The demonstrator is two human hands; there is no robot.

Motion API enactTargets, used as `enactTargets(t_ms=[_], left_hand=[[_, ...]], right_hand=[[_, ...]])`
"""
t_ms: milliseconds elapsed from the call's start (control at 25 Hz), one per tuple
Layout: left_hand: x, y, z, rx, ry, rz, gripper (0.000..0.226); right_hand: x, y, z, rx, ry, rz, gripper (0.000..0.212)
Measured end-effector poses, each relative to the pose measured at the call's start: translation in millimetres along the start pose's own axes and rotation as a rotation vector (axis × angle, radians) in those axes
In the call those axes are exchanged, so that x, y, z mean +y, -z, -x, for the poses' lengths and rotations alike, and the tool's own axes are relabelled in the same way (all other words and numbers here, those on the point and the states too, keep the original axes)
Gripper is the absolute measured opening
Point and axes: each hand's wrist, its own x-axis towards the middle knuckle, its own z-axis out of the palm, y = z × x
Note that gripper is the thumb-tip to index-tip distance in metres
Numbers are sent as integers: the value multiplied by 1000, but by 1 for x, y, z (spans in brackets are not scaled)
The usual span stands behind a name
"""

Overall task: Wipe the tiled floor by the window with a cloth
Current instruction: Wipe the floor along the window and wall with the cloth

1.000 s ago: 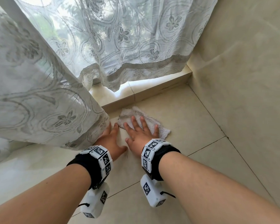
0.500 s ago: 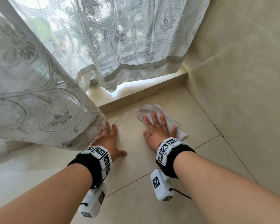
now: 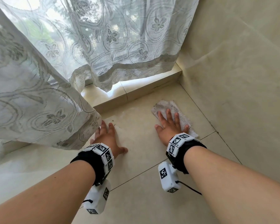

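A small white, slightly soiled cloth lies flat on the beige tiled floor near the corner by the window step. My right hand presses on it with straight, spread fingers. My left hand rests flat on the floor to the left, its fingertips tucked under the hem of the lace curtain. A wet streak shows on the tile between my hands, with a few dark specks near my left hand.
A raised tiled window step runs along the far edge of the floor. A beige wall closes the right side. The lace curtain hangs down over the step and the left floor. Both wrists carry black bands with marker blocks.
My right hand has slid the cloth to the right, away from my left hand and toward the wall corner. My left hand has stayed in place by the curtain.
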Motion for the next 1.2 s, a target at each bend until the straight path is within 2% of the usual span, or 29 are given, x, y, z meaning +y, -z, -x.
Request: enactTargets(t_ms=[400,800,1200], left_hand=[[-10,0,-7,-16,35,-31,124],[-7,-2,-6,-4,35,-44,124],[-16,-3,-4,10,42,-35,123]], right_hand=[[42,22,-7,28,-156,-77,59],[46,26,-3,57,-188,-103,59],[0,-2,11,12,-39,2,61]])
